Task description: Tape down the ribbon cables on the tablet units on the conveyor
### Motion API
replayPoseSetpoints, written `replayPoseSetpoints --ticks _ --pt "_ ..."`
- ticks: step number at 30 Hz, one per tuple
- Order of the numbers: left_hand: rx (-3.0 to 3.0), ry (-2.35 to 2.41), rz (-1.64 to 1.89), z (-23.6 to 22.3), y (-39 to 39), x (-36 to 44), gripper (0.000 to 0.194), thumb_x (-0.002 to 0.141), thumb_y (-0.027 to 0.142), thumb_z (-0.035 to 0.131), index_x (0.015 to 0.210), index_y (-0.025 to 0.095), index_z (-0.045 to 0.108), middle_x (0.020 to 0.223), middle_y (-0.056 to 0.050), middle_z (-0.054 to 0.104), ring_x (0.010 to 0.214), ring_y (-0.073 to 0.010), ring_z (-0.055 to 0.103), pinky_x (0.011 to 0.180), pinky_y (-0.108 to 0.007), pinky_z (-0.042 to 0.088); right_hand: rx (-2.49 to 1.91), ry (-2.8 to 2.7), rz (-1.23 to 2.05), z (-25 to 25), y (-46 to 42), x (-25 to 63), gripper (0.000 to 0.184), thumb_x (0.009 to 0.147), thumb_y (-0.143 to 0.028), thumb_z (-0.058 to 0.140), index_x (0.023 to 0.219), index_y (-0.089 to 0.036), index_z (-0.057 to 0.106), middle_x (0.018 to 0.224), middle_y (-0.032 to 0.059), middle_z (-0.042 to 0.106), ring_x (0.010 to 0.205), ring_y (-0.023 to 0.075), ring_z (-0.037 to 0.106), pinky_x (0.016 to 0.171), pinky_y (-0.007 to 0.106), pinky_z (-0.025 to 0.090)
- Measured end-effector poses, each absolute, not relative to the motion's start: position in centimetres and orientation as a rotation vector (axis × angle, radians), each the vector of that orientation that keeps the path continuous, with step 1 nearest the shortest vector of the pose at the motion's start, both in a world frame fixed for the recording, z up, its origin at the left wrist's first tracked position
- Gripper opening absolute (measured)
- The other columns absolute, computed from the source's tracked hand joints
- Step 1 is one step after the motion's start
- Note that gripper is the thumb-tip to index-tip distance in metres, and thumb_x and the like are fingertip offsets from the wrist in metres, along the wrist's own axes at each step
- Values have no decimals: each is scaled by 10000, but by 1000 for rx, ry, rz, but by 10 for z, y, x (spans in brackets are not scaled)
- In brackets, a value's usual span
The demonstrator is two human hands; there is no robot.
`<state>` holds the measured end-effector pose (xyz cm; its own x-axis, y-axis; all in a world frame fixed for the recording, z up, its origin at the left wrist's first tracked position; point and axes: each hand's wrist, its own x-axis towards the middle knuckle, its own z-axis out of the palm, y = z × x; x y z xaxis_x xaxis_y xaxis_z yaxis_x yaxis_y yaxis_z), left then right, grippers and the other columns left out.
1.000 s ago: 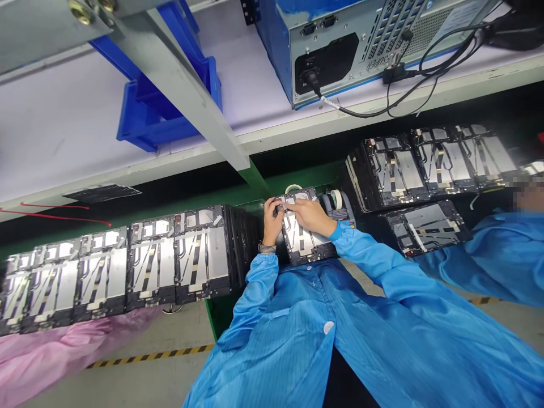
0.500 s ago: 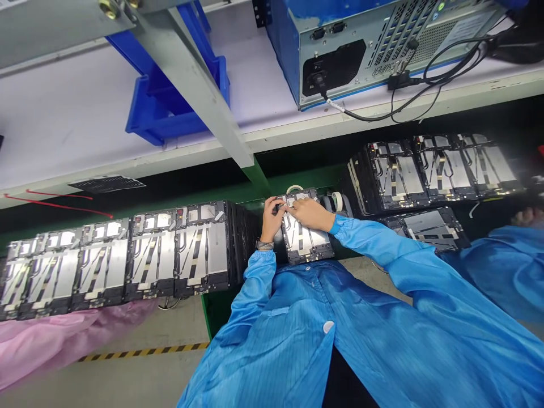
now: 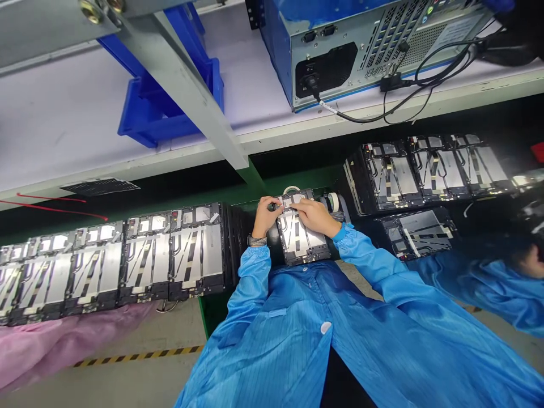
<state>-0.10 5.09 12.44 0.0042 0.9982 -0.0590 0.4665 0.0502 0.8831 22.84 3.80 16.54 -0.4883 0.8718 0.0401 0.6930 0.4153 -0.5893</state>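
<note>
An opened tablet with its silver battery and black flex cables bare lies upright before my body. At its upper left edge is my left hand, thumb and index fingertip brought together in a pinch; whatever is between them is too small to make out. From the right, my right hand rests over the tablet's upper part, index finger stretched out and touching it near the left fingertips. A roll of white tape stands in a tape dispenser just right of the tablet.
Stacks of similar opened tablets stand at left and at right, with another tablet lying turned sideways. A shelf crosses above, carrying a computer case and a blue bin. Co-workers' pink sleeve and blue sleeve flank me.
My right hand's index finger has stretched out flatter over the tablet, and my hands stand slightly farther apart. At right, a co-worker's sleeve and hand have moved lower. The view has shifted slightly.
</note>
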Motion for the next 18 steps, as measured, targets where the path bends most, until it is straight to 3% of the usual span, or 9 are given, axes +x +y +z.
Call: replayPoseSetpoints --ticks 4,7,11,15,18 --pt "1573 1588 874 122 57 -1 141 809 195 800 896 217 691 1088 -51 620 1096 -231 622 1022 -399 484 -1410 -2120 756 162 35 234 432 1036 -169 442 1344 -196 743 1071 97 719 1017 257 672 930 366 529" --pt "1484 1591 909 121 54 0 302 799 217 829 1043 222 650 1156 -62 648 1073 -218 645 1023 -400 507 -1505 -1877 700 160 24 245 412 1048 -244 442 1320 -183 745 1076 117 697 1054 283 652 976 413 532" --pt "1137 1713 1042 119 13 5 535 944 347 720 1426 233 519 1480 -153 581 1338 -254 606 1144 -437 485 -1665 -1635 685 144 -13 265 443 1028 -387 508 1356 -181 722 1243 164 679 1229 346 593 1128 537 471" --pt "1148 1671 896 119 -57 21 666 991 526 648 1559 227 473 1670 -157 440 1574 -296 407 1327 -480 288 -1641 -1567 965 118 -57 272 554 1017 -506 559 1477 -212 649 1420 154 645 1369 337 558 1226 564 398" --pt "1188 1602 851 127 -89 41 797 995 577 627 1662 246 343 1782 -134 253 1668 -293 211 1378 -477 139 -1592 -1483 1015 105 -78 267 663 994 -533 616 1576 -223 551 1590 137 545 1506 325 464 1300 560 306"
